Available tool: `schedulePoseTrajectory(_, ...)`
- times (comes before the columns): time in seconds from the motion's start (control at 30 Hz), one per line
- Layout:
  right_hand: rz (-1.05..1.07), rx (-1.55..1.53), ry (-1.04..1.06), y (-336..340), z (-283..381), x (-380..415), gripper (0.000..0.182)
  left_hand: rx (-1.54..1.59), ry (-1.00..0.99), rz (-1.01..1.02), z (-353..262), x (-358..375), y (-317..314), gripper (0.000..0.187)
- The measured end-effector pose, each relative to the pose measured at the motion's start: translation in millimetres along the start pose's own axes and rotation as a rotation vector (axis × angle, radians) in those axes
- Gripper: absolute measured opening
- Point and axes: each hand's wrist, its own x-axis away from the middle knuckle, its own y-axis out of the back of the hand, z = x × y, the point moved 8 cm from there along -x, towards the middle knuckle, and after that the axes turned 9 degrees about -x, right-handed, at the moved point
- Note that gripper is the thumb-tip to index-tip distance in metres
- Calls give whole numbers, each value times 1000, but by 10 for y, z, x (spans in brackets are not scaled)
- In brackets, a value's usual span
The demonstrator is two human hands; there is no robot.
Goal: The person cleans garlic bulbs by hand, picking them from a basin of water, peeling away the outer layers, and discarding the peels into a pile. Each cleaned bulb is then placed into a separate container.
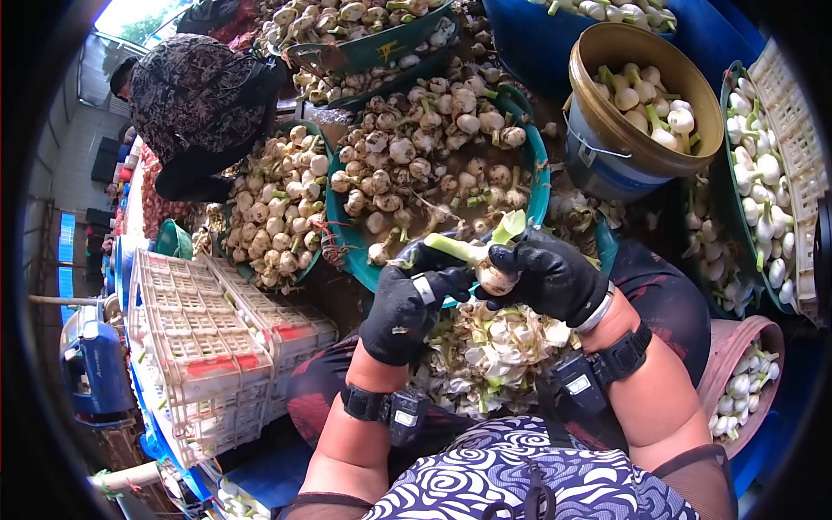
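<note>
Both my hands wear black gloves and meet over the near rim of a green tub (541, 186) of unpeeled garlic bulbs. My left hand (414, 299) is closed on the green stem of a garlic bulb (496, 276). The fingers of my right hand (550, 276) wrap round the same bulb from the other side, near its root end. A green leafy end stands up between the hands. Below them, a heap of peeled-off garlic skins (494, 351) lies between my legs.
Left are white plastic crates (204, 347) and a tub of bulbs (276, 217); a person (195, 95) bends beyond them. A bucket with garlic (582, 156) stands at the upper right. Further right are a long tub of clean bulbs (763, 191) and a pink bucket (718, 351).
</note>
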Motion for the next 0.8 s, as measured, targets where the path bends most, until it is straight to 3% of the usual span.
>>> schedulePoseTrajectory(0.07, -7, 29, -1, 35, -48, -42, 28, 28, -21, -32, -60, 16, -68, 33)
schedulePoseTrajectory(0.17, -96, 343, 130, 139, 1, -116, 26, 23, -1, -70, -67, -29, -45, 23)
schedulePoseTrajectory(0.2, -135, 453, 290, 43, 139, -59, 24, -74, -8, -59, -80, -39, -58, 21)
schedulePoseTrajectory(0.23, -135, 451, 289, -43, 150, -42, 24, -171, -15, -49, -89, -40, -66, 19)
schedulePoseTrajectory(0.3, -356, 1095, 480, -153, 346, 66, 22, -106, -17, -35, -27, -79, -16, 19)
schedulePoseTrajectory(0.33, -250, 1354, 868, -373, 403, 206, 22, -40, -66, -40, -19, -112, 29, 17)
schedulePoseTrajectory(0.37, -246, 1355, 866, -406, 382, 242, 22, 27, -116, -46, -40, -131, 60, 16)
schedulePoseTrajectory(0.4, -214, 1530, 976, -561, 355, 337, 23, -26, -154, -124, -104, -130, 114, 17)
schedulePoseTrajectory(0.43, -180, 1704, 1089, -695, 295, 420, 23, -555, -399, -123, -259, -116, 194, 18)
schedulePoseTrajectory(0.47, -138, 1765, 1091, -687, 170, 389, 22, -325, -305, -205, -206, -155, 369, 19)
schedulePoseTrajectory(0.5, -48, 1956, 783, -619, -51, 315, 24, -97, -210, -282, -135, -186, 505, 21)
schedulePoseTrajectory(0.53, 55, 1978, 408, -383, -328, 197, 27, 252, -161, -316, -57, -211, 599, 25)
schedulePoseTrajectory(0.57, 159, 1961, 33, -88, -644, 120, 31, 224, -169, -250, -161, -206, 540, 28)
schedulePoseTrajectory(0.63, 90, 1736, -437, 376, -893, 156, 36, 130, -148, -285, -176, -144, 459, 28)
schedulePoseTrajectory(0.67, 2, 1812, -222, 357, -741, 147, 39, 61, -134, -269, -138, -135, 442, 26)
schedulePoseTrajectory(0.7, -108, 1780, 155, 195, -401, 67, 34, 67, -153, -257, -91, -153, 411, 22)
schedulePoseTrajectory(0.77, -408, 1364, 500, 62, 257, 143, 19, -145, -140, -202, -17, -158, 380, 23)
schedulePoseTrajectory(0.8, -400, 914, 450, 148, 340, 130, 20, -74, -156, -176, -63, -147, 262, 20)
